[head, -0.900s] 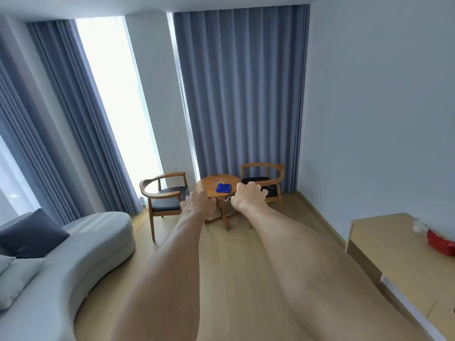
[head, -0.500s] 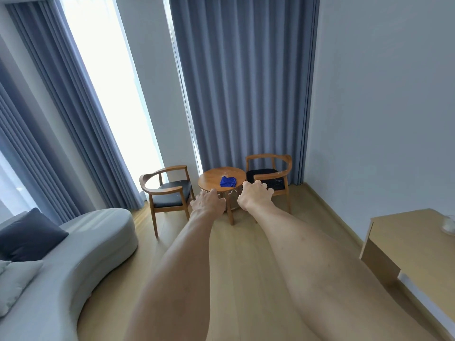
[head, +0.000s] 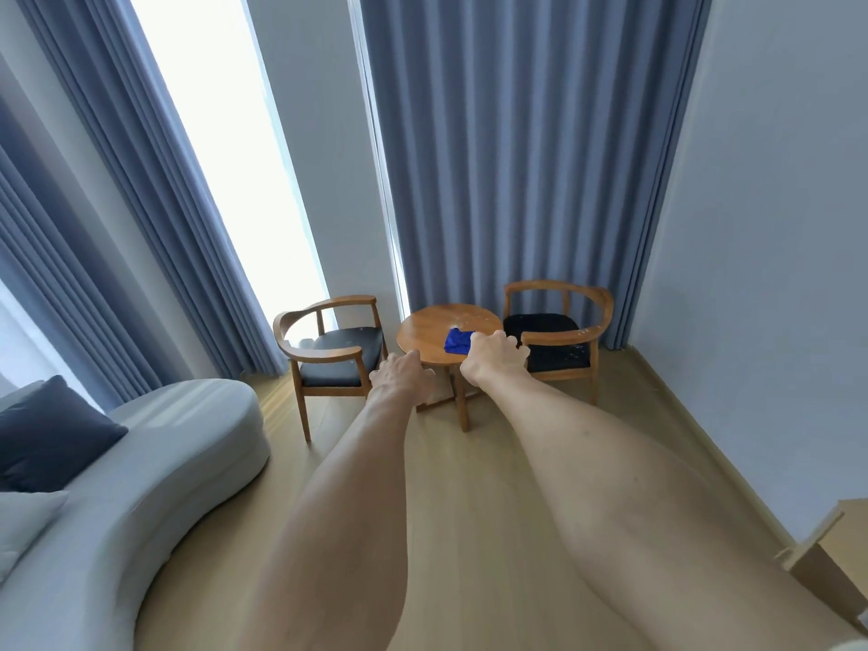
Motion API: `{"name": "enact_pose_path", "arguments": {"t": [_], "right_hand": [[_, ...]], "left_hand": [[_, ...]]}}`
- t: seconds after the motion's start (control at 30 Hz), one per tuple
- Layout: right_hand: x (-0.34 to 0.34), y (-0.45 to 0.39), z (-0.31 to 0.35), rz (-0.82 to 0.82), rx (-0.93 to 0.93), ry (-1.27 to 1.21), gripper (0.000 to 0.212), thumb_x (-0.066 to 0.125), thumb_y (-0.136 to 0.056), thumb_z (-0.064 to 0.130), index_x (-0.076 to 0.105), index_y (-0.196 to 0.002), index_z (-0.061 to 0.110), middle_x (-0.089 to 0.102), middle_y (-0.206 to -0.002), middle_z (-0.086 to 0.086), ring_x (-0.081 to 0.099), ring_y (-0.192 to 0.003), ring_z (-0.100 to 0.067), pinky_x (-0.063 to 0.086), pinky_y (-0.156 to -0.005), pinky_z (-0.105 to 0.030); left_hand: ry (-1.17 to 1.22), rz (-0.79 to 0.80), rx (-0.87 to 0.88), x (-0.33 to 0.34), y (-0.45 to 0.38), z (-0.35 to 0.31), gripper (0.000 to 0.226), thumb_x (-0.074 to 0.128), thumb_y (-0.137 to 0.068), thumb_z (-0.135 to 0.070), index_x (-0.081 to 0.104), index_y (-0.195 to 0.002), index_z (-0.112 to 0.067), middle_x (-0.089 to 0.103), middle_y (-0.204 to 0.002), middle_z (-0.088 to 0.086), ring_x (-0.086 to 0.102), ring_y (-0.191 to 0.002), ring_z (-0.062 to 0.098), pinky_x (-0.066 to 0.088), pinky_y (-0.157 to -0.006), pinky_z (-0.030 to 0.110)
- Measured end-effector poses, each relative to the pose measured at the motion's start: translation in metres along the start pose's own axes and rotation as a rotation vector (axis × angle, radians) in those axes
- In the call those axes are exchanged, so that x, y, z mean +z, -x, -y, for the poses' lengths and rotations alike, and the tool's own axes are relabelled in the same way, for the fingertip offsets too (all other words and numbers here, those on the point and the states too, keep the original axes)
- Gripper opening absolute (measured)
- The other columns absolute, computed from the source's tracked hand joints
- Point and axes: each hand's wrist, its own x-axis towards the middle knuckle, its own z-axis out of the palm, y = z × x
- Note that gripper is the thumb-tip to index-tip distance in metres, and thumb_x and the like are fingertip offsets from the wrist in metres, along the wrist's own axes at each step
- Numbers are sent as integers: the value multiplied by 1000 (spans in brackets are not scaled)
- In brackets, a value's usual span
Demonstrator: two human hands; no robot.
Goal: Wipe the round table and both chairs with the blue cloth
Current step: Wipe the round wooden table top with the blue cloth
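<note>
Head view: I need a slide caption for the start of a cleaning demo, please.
Both arms outstretched, left hand and right hand empty, toward a blue cloth on the round table between two chairs.

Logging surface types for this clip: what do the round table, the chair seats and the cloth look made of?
Round table: apparently wood with a smooth satin finish; warm brown with a soft sheen. Chair seats: dark padded upholstery, maybe leather-like, on matching wooden frames. Blue cloth: soft crumpled fabric; weave too small to tell.

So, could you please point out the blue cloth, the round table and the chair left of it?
blue cloth [head: 456, 341]: head view, middle of the cloth.
round table [head: 425, 332]: head view, bare top.
left chair [head: 345, 344]: head view, dark seat.
</note>
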Motion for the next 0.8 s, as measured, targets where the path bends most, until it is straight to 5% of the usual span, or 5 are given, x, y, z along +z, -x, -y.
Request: {"name": "enact_pose_path", "arguments": {"t": [0.23,0.8], "right_hand": [[28,-143,6,28,1,10,40,63,-88,31,55,-125,21,56,-119,-9,51,-110,-28,42,-91,-43],[117,-538,24,171,83,52,38,59,-88,21,54,-126,21,53,-125,-9,49,-117,-29,40,-94,-40]], "left_hand": [[25,-21,-5,12,-145,-13,33,63,-89,-32,53,-121,-26,59,-113,8,60,-98,29,54,-86,48],[61,158,-36,84,-537,-28,39,43,-96,-18,48,-135,-16,51,-129,12,53,-112,29,49,-91,40]]}}
